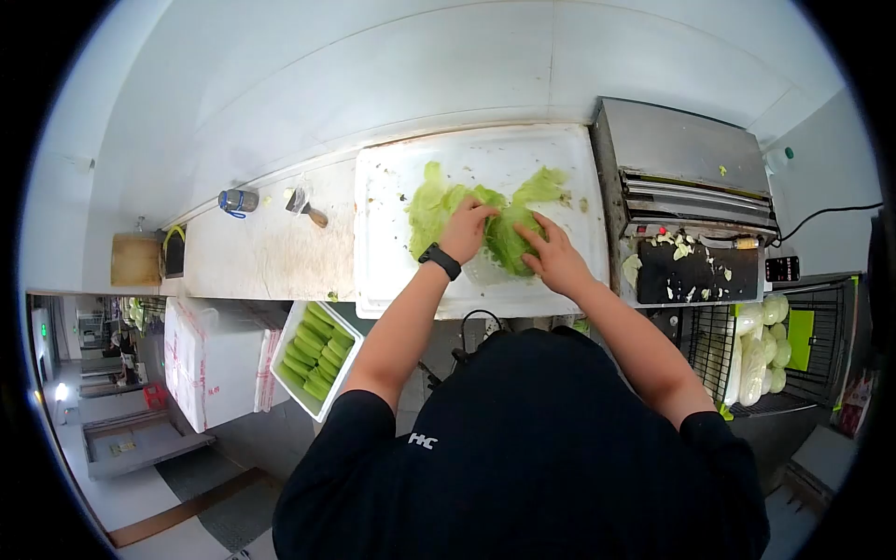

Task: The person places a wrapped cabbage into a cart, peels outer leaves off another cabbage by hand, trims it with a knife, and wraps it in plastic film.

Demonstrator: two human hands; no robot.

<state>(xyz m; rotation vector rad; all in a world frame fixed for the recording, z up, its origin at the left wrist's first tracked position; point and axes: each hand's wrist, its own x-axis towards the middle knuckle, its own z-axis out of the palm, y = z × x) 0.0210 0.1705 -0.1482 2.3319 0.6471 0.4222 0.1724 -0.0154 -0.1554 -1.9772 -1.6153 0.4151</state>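
A green leafy head, which looks like cabbage [511, 245], rests on a white tray-like board [383, 271] in front of me. My left hand [464, 230], with a dark watch on its wrist, has its fingers bent against the left side of the head, at a leaf. Over the right side lies my right hand [558, 257], its fingers and thumb gripping around the head. Loose pale green leaves [427, 217] are spread at the left, and another leaf [543, 184] lies behind on the right. The fingertips of my left hand are partly hidden.
To the right stands a metal wrapping machine [686, 149], with a black board [698, 271] bearing scraps and a knife [733, 243]. A wire basket [714, 345] holds wrapped vegetables. At left are a scraper brush [308, 209], a bottle [239, 201] and a foam box [280, 373] of green vegetables.
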